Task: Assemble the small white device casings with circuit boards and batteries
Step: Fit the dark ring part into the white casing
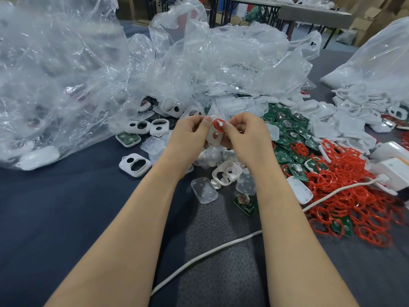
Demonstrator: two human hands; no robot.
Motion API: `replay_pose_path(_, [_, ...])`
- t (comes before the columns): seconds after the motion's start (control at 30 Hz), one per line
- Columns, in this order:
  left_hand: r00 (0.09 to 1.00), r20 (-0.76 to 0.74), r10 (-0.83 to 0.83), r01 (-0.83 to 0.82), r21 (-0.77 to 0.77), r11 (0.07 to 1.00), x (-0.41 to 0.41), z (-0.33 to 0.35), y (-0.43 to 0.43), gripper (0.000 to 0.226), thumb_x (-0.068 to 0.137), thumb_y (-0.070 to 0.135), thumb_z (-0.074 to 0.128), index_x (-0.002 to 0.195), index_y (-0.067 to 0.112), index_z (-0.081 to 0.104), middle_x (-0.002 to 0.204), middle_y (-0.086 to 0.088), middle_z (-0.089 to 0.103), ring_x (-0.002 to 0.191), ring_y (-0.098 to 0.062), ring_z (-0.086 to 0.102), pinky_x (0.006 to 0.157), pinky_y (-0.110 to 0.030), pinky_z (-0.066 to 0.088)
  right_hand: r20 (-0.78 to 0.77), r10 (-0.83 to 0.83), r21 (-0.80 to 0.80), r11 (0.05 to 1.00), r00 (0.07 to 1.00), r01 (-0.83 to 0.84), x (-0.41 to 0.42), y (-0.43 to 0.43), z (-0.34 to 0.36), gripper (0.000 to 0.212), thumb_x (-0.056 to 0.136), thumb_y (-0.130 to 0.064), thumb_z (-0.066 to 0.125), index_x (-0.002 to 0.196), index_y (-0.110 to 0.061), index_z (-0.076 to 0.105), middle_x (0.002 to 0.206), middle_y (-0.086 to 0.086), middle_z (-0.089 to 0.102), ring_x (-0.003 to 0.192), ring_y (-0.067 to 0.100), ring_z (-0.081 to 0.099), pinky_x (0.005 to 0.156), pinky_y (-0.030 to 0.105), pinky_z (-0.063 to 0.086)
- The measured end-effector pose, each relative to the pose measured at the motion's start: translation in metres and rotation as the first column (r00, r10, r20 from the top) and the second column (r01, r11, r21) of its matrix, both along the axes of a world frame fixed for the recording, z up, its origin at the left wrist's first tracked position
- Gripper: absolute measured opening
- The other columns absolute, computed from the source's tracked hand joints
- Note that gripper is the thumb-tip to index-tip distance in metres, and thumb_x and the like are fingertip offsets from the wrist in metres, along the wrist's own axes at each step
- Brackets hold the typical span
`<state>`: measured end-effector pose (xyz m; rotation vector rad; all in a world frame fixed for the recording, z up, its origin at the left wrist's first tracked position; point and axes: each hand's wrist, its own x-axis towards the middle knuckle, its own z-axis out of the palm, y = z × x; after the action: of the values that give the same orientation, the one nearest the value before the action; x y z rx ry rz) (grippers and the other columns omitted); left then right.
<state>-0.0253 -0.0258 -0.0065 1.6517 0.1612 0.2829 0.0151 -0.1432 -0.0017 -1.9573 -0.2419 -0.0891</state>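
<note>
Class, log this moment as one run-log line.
state: red ring at white casing large opening | left hand: grips casing | right hand: pinches ring

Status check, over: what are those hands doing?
Left hand, right hand both pinch white casing. Red ring at its upper hole. Circuit boards piled rightward, clear of hands.

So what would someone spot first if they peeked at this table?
Probably the bright heap of red rings on the right, next to green circuit boards. In the middle, the left hand and right hand both hold a white casing with a red ring in it. Big crinkly clear bags fill the left and back.
</note>
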Motion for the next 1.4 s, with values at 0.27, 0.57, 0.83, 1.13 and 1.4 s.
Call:
replay_pose_path(0.27, [0.999,0.033,-0.016,0.013,0.078,0.997,-0.001,-0.001,0.0,0.023,0.096,0.026,0.058,0.095,0.006,0.069,0.092,-0.019,0.072,0.082,-0.024,0.064,0.082,-0.04,0.053,0.036,-0.033,-0.034,0.999,0.999,0.034,-0.004,0.001,0.001,0.021,0.092,-0.016,0.06,0.074,-0.023,0.052,0.085,0.011,0.067,0.081,0.025,0.067,0.078,0.043,0.056])
replay_pose_path(0.57, [1.0,-0.003,0.002,-0.002,0.043,0.999,0.0,-0.001,0.0,0.027,0.101,0.02,0.046,0.083,0.017,0.065,0.085,-0.011,0.07,0.086,-0.03,0.065,0.089,-0.046,0.052,0.06,-0.084,-0.011,0.996,0.995,0.084,-0.005,0.004,-0.002,0.016,0.091,-0.019,0.063,0.077,-0.019,0.054,0.084,0.008,0.065,0.084,0.024,0.065,0.078,0.045,0.055])
replay_pose_path(0.83, [1.0,-0.018,0.004,-0.004,-0.024,1.0,0.003,-0.003,0.0,0.027,0.102,0.019,0.045,0.085,0.016,0.066,0.094,-0.018,0.07,0.094,-0.036,0.065,0.093,-0.052,0.051,0.164,-0.085,-0.034,0.995,0.983,0.091,-0.008,0.007,-0.003,0.018,0.091,-0.015,0.061,0.077,-0.018,0.05,0.074,-0.007,0.056,0.071,0.011,0.056,0.071,0.029,0.049])
replay_pose_path(1.13, [0.998,0.05,-0.028,0.027,0.028,0.999,0.004,-0.01,0.001,0.009,0.093,0.023,0.062,0.09,0.015,0.066,0.08,0.001,0.07,0.072,-0.001,0.065,0.069,-0.014,0.052,0.247,-0.088,-0.092,0.989,0.965,0.114,-0.01,0.014,-0.007,0.006,0.093,-0.011,0.055,0.09,-0.006,0.052,0.07,-0.011,0.048,0.068,0.012,0.048,0.059,0.019,0.033])
replay_pose_path(1.4, [0.999,0.033,0.014,-0.013,-0.032,0.999,0.004,-0.007,0.0,0.02,0.1,0.019,0.049,0.089,0.016,0.066,0.082,-0.003,0.068,0.081,-0.015,0.063,0.084,-0.036,0.052,0.258,-0.116,-0.024,0.992,0.959,0.127,-0.012,0.017,-0.008,0.013,0.093,-0.011,0.056,0.084,-0.011,0.047,0.067,-0.011,0.049,0.072,0.017,0.054,0.062,0.019,0.035])
